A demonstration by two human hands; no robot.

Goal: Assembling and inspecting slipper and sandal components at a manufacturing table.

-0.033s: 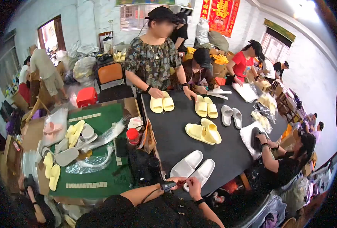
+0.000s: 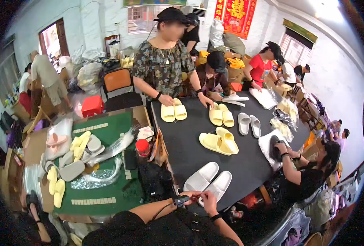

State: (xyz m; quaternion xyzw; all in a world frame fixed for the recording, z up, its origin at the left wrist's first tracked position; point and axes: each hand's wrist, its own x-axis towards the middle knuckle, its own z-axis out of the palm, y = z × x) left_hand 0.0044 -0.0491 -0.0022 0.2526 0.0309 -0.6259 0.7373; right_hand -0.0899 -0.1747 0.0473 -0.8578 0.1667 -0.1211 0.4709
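Note:
Both my hands meet at the near edge of the black table. My left hand point(image 2: 191, 196) pinches a thin dark-red strand point(image 2: 197, 199), whose kind is too small to make out. My right hand point(image 2: 209, 203), fingers closed, grips the other side of it. Just beyond them lies a pair of white slide slippers point(image 2: 201, 177), toes pointing away; the right slipper's heel is partly behind my right hand. A small dark device point(image 2: 181, 200) is strapped at my left wrist. Farther off sits a yellow slide pair point(image 2: 219, 143), one slipper overlapping the other.
Across the black table point(image 2: 182, 139), a person in a floral top point(image 2: 165, 65) touches yellow slides point(image 2: 173, 111). A grey pair point(image 2: 249, 124) lies farther right. At right, another person handles a dark slipper point(image 2: 275, 147). A red-lidded jar point(image 2: 142, 147) and a green-topped table point(image 2: 120, 197) are left.
My hands keep the same hold. The view has shifted very slightly; the person at right has moved the hands a little on the dark slipper.

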